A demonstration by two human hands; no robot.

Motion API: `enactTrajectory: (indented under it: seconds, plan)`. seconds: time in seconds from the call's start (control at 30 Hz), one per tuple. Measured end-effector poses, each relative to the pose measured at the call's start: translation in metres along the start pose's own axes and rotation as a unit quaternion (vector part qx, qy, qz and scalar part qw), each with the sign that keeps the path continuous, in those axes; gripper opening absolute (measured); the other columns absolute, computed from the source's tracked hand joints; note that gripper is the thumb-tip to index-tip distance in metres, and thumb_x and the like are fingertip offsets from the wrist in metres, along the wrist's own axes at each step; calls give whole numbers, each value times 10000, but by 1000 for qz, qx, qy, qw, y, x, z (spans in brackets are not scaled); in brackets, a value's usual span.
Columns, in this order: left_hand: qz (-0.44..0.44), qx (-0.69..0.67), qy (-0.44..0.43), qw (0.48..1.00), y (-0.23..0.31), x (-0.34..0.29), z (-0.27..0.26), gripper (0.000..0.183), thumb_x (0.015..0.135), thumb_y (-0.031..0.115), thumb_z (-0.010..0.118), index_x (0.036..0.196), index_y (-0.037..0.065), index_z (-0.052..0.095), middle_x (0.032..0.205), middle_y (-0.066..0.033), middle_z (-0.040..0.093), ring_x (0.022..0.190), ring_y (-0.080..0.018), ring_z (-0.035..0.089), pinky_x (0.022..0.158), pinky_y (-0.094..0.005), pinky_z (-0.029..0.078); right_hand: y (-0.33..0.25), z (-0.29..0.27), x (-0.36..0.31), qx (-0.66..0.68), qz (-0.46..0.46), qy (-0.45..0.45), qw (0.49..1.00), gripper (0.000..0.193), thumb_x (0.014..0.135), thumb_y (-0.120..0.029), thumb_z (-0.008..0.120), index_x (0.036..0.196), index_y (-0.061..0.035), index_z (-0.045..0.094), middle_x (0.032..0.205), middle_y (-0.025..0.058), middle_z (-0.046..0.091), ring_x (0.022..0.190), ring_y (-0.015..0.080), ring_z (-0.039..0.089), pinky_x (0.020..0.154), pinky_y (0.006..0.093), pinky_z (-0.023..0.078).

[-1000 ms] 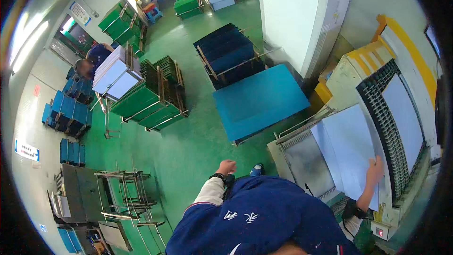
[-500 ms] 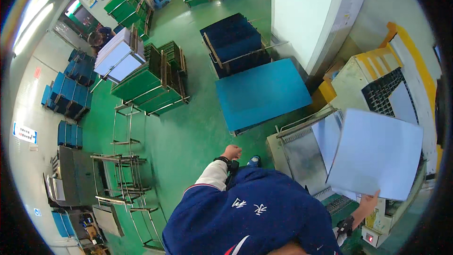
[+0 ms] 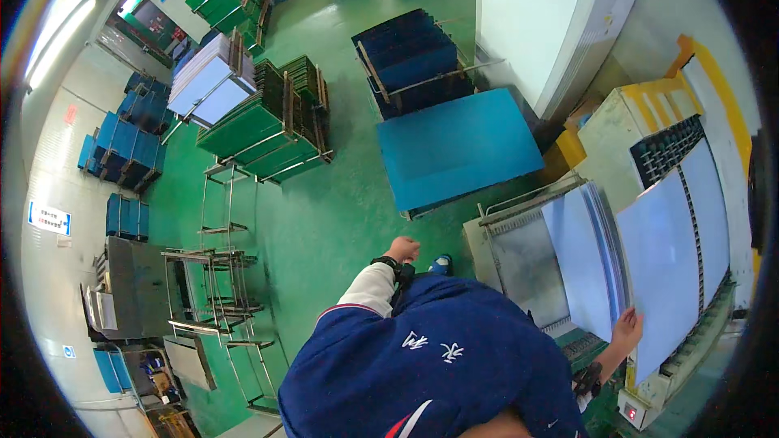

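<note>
My left hand [image 3: 403, 249] hangs over the floor with its fingers curled closed and nothing showing in it. To the right, my right hand [image 3: 627, 329] is between a stack of thin white sheets [image 3: 586, 264] and a single white sheet [image 3: 661, 255]. Its fingers look loosely apart, close to the stack's lower corner and the single sheet's near edge; I cannot tell whether they touch either. The single sheet lies on a machine's roller bed [image 3: 673, 150], beside another white sheet [image 3: 707, 195]. The stack leans on a metal-topped stand [image 3: 523, 272].
A blue board [image 3: 458, 146] lies flat ahead, before a rack of dark blue panels [image 3: 410, 65]. Left of it stand racks of green panels [image 3: 260, 134] and white panels [image 3: 209, 81]. Bare metal frames [image 3: 215, 288] stand at the left. A white wall edge [image 3: 519, 24] rises ahead right.
The white sheet my right hand held has come down to the right onto the roller bed, uncovering the stack. My right hand has let it go and shifted slightly up and left.
</note>
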State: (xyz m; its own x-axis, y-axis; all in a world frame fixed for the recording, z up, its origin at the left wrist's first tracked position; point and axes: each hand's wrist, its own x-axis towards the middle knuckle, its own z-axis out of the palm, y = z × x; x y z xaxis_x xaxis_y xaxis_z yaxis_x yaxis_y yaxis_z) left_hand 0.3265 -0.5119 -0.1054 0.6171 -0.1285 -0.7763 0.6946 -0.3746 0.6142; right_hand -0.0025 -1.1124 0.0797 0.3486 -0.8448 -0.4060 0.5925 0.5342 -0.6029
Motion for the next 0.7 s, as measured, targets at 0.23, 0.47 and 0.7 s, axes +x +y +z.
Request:
enactTrajectory:
  seconds: [0.23, 0.47, 0.7]
  plan:
    - [22, -43, -121, 991, 9, -8, -3, 148, 813, 169, 580, 827, 26, 549, 703, -52, 564, 549, -191, 563, 440, -299, 434, -2, -4, 9, -102, 44, -22, 994, 160, 851, -129, 545, 906, 20, 566, 883, 128, 607, 832, 231, 571, 729, 356, 501]
    - [-18, -87, -105, 990, 10, -15, 15, 230, 811, 173, 571, 903, -38, 569, 739, -128, 610, 569, -214, 601, 480, -279, 477, 10, 69, -17, -32, 2, 55, 998, 158, 808, -143, 626, 865, -20, 546, 782, 100, 580, 759, 227, 570, 659, 324, 480]
    - [11, -42, -94, 995, -1, 1, 19, 193, 800, 152, 567, 852, -33, 584, 717, -119, 598, 557, -220, 597, 472, -303, 472, 7, 75, -9, 0, -10, 75, 997, 135, 816, -137, 621, 869, -30, 558, 815, 90, 598, 766, 222, 586, 674, 329, 494]
